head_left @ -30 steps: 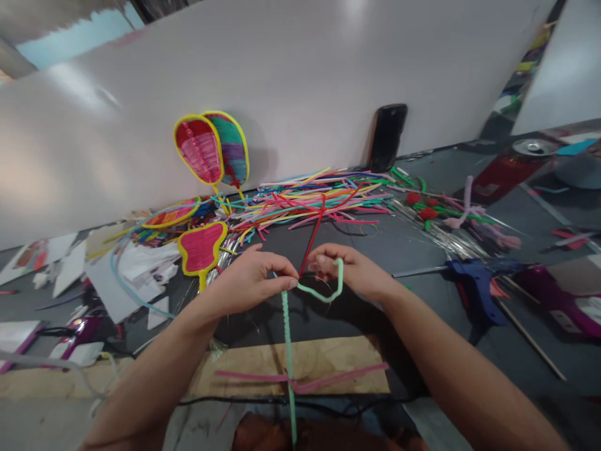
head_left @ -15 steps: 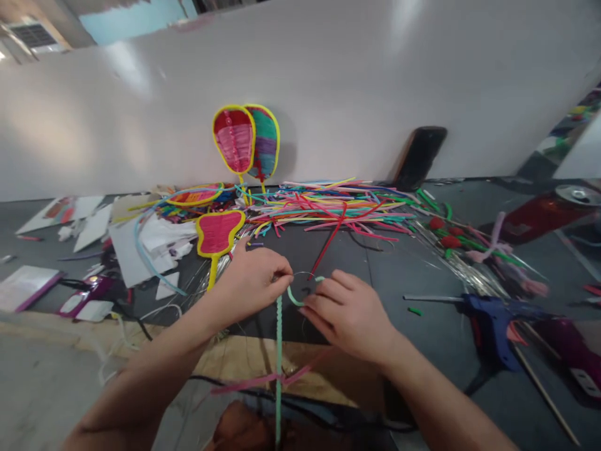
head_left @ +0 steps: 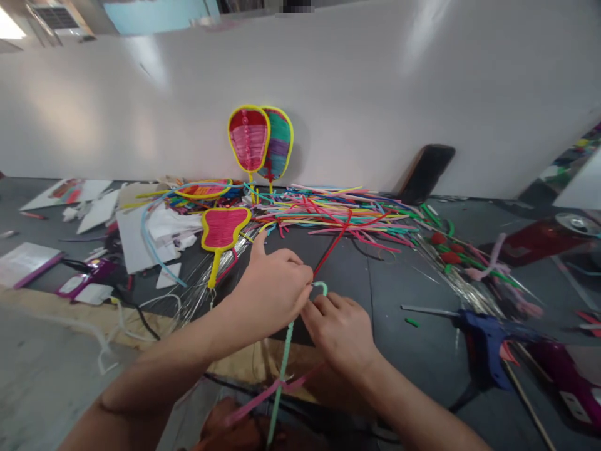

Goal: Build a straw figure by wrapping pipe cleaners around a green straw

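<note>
My left hand (head_left: 277,282) pinches the upper part of a mint-green pipe cleaner (head_left: 285,351), its thumb and finger closed. My right hand (head_left: 340,326) is closed close beside it, holding the same strand near its curled end, which loops up above the fingers. The rest of the green strand hangs down toward my lap. A pink pipe cleaner (head_left: 256,404) crosses it low down. Behind my left hand lies a small pink fan shape with a yellow rim (head_left: 223,228). My fingers hide the point where the strand is gripped.
Many coloured pipe cleaners (head_left: 328,213) lie along the back. Two round fans (head_left: 248,141) and a phone (head_left: 427,172) lean on the white board (head_left: 352,94). A blue glue gun (head_left: 483,341) and a red can (head_left: 539,241) stand right; paper scraps (head_left: 141,235) lie left.
My hands have come together and shifted slightly right. The open green curl between them has tightened into a small loop above my right fingers. The camera view has shifted a little.
</note>
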Tool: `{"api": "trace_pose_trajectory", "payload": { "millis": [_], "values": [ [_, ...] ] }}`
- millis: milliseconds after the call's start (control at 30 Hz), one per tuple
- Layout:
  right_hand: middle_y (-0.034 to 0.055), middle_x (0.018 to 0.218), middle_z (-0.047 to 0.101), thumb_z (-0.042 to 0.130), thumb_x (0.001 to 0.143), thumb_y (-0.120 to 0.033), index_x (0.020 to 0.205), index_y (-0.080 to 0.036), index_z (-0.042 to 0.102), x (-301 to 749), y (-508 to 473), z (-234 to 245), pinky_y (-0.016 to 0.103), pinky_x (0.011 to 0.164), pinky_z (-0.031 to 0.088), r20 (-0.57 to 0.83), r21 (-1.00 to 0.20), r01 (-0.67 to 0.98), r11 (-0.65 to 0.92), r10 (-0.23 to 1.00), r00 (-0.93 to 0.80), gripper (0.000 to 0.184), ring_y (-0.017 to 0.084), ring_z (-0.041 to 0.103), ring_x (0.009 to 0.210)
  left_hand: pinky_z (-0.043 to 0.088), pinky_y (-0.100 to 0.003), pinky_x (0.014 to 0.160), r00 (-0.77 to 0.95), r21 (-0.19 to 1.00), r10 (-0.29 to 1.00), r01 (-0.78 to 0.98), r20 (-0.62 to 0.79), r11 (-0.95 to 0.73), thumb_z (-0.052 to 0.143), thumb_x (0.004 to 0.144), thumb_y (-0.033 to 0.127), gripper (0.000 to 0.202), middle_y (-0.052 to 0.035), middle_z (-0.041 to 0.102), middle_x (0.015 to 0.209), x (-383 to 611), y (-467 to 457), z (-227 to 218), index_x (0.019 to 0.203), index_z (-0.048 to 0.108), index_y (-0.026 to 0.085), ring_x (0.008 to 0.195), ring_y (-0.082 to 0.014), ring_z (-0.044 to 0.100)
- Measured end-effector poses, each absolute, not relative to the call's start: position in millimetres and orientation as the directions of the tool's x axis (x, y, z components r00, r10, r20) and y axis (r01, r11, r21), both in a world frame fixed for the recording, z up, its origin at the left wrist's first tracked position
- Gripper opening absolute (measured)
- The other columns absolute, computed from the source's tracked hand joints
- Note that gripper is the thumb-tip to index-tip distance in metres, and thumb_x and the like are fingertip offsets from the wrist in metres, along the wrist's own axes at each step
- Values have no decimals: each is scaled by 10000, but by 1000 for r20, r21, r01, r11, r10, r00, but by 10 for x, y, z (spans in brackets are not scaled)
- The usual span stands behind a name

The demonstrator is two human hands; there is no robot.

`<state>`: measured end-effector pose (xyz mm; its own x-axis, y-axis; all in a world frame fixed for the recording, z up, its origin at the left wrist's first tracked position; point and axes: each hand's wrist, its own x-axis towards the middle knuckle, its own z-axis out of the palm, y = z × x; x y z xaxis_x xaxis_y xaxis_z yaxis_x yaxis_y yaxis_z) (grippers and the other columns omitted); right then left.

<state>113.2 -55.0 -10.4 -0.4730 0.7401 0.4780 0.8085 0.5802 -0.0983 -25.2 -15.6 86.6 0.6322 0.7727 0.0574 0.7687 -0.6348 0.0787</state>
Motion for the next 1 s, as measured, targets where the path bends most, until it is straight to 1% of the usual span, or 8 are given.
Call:
{"api": "trace_pose_trajectory", "payload": {
  "millis": [100,267,333,433,500,667,900,1000],
  "values": [
    [14,667,616,567,775,-97,769,-186,610,1136,-571,-61,311,526,308,514,-90,775,626,696,-502,99,154,495,596,90,-565,1067,627,66,778,775,46,-628,449,856,218,261,-6,699,760,-244,-151,874,696,655,206,913,-209,615],
    [11,674,623,543,838,-166,852,-177,625,1236,-563,49,295,527,324,620,-59,586,808,490,-613,85,140,471,591,123,-556,1059,612,78,790,786,37,-613,464,843,216,228,-11,701,778,-325,-121,858,711,649,201,888,-204,624],
    [14,707,640,548,846,-172,878,-184,627,1305,-540,87,289,561,363,674,-67,546,835,441,-592,85,136,492,620,151,-555,1049,599,89,800,795,33,-600,461,846,228,220,-20,704,812,-381,-97,839,744,654,201,883,-205,627],
    [41,836,675,574,826,-149,886,-205,619,1389,-483,96,304,693,445,754,-134,518,845,426,-499,93,162,558,772,210,-540,1031,606,123,795,789,12,-603,458,853,258,218,-28,705,843,-446,-51,803,783,657,207,887,-209,628],
    [52,844,674,568,821,-126,871,-203,609,1418,-437,65,300,719,466,786,-230,497,837,461,-412,100,164,572,798,246,-515,1025,624,165,781,772,-13,-614,468,852,281,212,-26,704,844,-462,-17,784,790,659,213,891,-207,628],
    [29,703,622,484,870,-142,881,-202,613,1446,-352,-11,227,578,446,731,-494,493,716,649,-211,143,116,557,622,261,-463,1043,667,294,742,724,-67,-624,481,836,252,178,-8,707,881,-443,47,796,813,656,227,943,-187,617],
    [17,674,615,525,872,-212,877,-210,618,1521,-320,-2,244,560,420,683,-599,506,621,725,-82,93,121,517,564,160,-496,1079,704,361,700,687,-116,-631,476,814,196,185,20,702,904,-389,70,829,826,655,239,956,-165,610],
    [22,698,628,525,877,-270,857,-218,626,1562,-289,-8,256,583,424,614,-681,502,533,789,-6,116,132,529,584,140,-534,1073,725,388,676,665,-130,-639,467,824,199,192,12,702,917,-319,65,827,838,654,243,972,-173,604]
  ]
}}
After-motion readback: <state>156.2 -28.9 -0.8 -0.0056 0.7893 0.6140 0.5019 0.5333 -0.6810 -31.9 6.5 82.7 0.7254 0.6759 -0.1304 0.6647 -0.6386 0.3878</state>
